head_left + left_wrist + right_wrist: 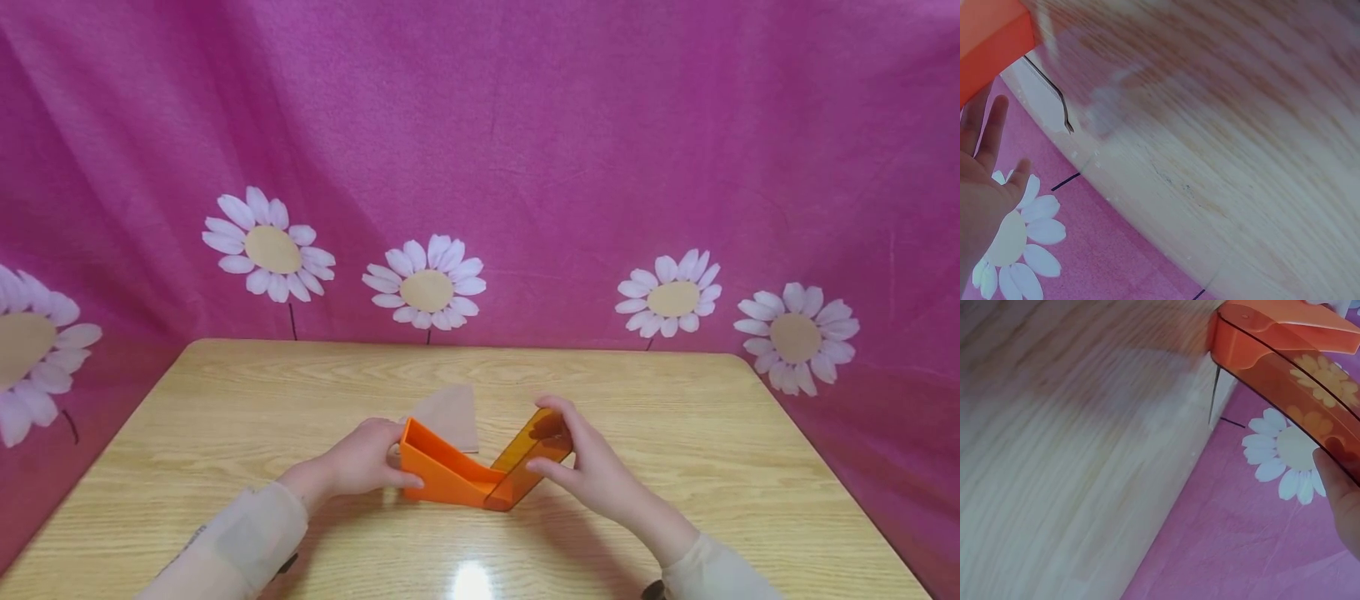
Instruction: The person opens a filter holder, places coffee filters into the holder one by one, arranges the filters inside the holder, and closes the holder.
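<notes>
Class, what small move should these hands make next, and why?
Probably swing the see-through lid toward the orange box: the right hand holds it raised, the left hand grips the box, and both parts meet at one end.

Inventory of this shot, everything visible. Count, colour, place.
Orange box: 1, orange, on table between the hands
Lid-like part: 1, see-through amber, tilted up at the box's right end
Flat piece: 1, beige, on table behind the box; thin dark line at its edge in wrist views
Table: 1, wood-coloured, under everything
Backdrop: 1, magenta, around the table
Daisies: 5 in head view, white and cream, on backdrop
Sleeves: 2, pale, on forearms
Left hand: 1, bare, gripping box
Right hand: 1, bare, gripping amber part
</notes>
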Tool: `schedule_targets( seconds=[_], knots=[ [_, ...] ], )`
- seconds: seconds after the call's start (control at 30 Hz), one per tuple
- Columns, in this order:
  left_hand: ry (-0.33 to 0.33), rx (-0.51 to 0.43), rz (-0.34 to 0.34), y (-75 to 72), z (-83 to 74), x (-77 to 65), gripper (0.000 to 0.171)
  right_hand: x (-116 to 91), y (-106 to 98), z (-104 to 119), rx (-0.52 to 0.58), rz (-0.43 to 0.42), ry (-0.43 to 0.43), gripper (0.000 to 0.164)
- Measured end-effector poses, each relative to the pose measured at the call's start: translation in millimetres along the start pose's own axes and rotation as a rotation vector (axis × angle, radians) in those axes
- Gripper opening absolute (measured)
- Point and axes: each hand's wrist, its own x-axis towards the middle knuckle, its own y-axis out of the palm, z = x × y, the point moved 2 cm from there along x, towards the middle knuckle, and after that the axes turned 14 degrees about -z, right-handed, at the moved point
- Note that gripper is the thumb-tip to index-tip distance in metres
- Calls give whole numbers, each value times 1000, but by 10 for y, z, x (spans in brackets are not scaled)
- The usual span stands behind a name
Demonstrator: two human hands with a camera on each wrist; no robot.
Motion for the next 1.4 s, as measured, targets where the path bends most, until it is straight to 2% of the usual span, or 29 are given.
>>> schedule_targets(
  seconds=[0.53, 0.97, 1.23, 1.4],
  knots=[
    [-50, 13, 6, -14, 31, -10, 39, -53, -102, -169, 116, -15, -47, 54],
    [-33, 13, -7, -34, 45, -33, 39, -134, -136, -374, 177, -36, -20, 54],
    [-31, 2, -1, -40, 62, -31, 39, -134, -147, -385, 184, -24, 9, 54],
    [-24, 8, 2, -36, 59, -21, 39, -136, -157, -383, 162, -16, 46, 62]
  ],
)
